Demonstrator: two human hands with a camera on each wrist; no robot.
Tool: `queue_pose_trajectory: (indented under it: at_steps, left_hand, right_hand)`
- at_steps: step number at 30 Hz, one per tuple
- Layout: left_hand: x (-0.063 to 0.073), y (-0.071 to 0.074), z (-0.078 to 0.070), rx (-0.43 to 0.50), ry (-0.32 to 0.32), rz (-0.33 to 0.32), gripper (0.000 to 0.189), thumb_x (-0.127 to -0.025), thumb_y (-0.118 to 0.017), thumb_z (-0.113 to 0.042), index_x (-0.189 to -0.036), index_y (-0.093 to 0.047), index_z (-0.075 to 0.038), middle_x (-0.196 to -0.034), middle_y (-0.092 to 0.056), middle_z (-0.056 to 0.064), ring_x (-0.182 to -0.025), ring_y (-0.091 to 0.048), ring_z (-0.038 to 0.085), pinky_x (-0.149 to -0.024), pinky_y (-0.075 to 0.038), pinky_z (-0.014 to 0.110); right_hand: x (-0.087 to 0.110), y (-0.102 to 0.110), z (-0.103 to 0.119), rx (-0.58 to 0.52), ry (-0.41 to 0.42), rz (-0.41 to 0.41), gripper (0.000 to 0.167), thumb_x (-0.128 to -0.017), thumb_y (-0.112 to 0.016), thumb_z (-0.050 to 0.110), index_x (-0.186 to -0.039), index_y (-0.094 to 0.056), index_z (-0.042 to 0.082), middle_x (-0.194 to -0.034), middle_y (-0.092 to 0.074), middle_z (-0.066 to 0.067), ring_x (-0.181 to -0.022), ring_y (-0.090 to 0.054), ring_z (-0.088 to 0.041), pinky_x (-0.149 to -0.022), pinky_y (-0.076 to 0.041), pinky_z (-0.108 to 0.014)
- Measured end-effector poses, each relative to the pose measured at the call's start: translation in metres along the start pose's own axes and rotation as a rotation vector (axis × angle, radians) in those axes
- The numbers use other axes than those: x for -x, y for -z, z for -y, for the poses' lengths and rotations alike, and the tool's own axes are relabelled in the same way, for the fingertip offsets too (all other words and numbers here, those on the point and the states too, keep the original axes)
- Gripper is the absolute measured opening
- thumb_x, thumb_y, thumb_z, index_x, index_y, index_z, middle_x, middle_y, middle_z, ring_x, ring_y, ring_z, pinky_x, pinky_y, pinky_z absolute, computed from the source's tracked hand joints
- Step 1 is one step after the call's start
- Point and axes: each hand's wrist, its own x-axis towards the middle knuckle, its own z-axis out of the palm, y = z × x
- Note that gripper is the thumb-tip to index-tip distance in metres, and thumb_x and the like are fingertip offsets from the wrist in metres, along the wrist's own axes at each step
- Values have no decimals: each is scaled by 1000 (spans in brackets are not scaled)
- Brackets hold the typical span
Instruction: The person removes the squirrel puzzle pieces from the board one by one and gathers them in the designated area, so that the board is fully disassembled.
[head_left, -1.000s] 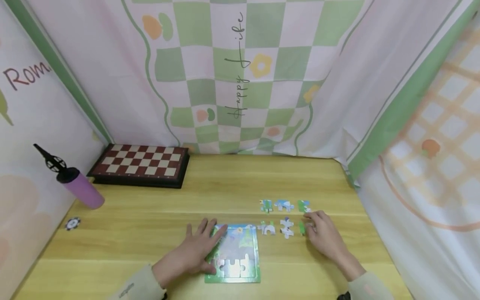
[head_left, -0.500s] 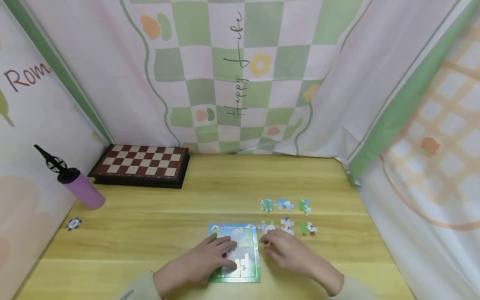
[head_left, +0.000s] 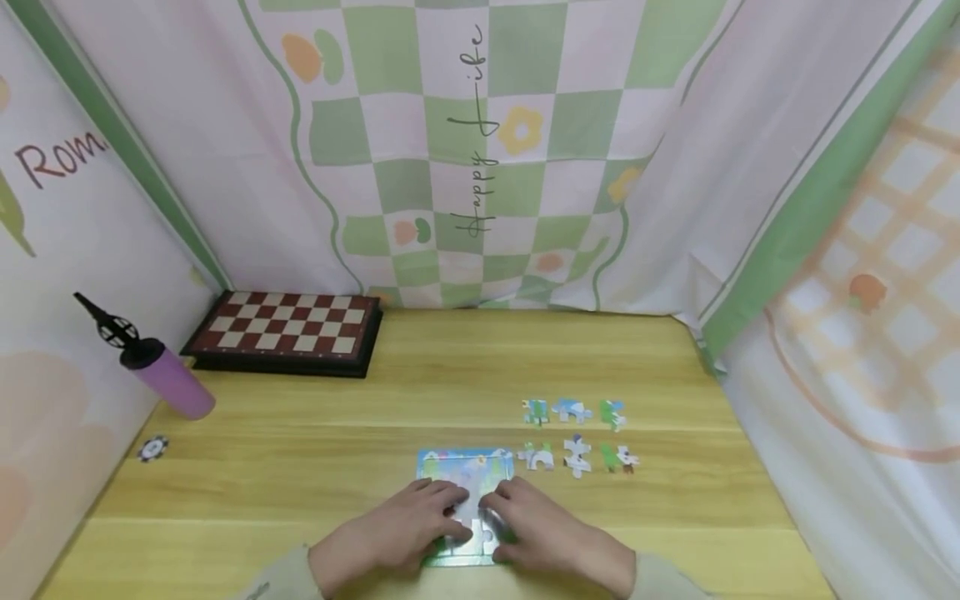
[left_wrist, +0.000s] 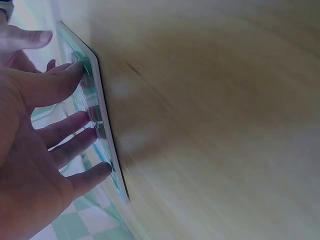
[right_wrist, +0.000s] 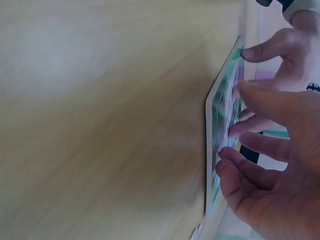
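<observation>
In the head view a square jigsaw puzzle board (head_left: 453, 455) with a blue and green border lies flat on the table, with pieces fitted in its lower part. My left hand (head_left: 408, 521) rests over its left side. The left wrist view shows those fingers (left_wrist: 75, 131) spread, their tips touching the board. Over the board's right side is my right hand (head_left: 543, 525), its fingers (right_wrist: 235, 172) loosely bent and tips at the surface. No loose piece shows in either hand. Much of the board's middle is hidden under both hands.
Several loose jigsaw pieces (head_left: 577, 456) lie in two rows right of the board. A chessboard box (head_left: 288, 325) stands at the back left, near a purple hand pump (head_left: 176, 383) and a poker chip (head_left: 153, 448). Curtains border the table (head_left: 300, 433).
My right hand has moved left from the rightmost loose pieces onto the board. My left hand has shifted from the board's upper left edge towards its middle.
</observation>
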Motion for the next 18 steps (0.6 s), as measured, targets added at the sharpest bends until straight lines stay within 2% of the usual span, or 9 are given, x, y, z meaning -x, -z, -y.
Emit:
queue_pose_trajectory:
  at_steps: [7, 14, 18]
  left_hand:
    - [-2, 0, -1, 27, 10, -1, 51, -89, -75, -16, -129, -68, -45, -151, -57, 4, -139, -56, 26, -115, -51, 49]
    - [-5, 0, 0, 84, 33, 13, 37, -95, -69, -18, -122, -72, -43, -146, -59, 2, -132, -58, 23, -114, -49, 62]
    - [-7, -1, 1, 99, 39, 6, 37, -95, -67, -15, -119, -72, -42, -142, -60, 0, -128, -58, 21, -111, -51, 62]
  right_hand:
    - [-5, -1, 4, -4, -41, 29, 60, -75, -89, 26, -129, -67, 14, -109, -63, 5, -99, -53, -7, -83, -52, -19]
    - [-10, -2, 2, -25, -48, 19, 58, -71, -91, 22, -124, -69, 15, -105, -64, 5, -94, -52, -5, -80, -50, -18]
    - [-12, -2, 1, -22, -64, 29, 57, -71, -91, 22, -123, -69, 15, -103, -63, 6, -93, -51, -4, -81, -51, -19]
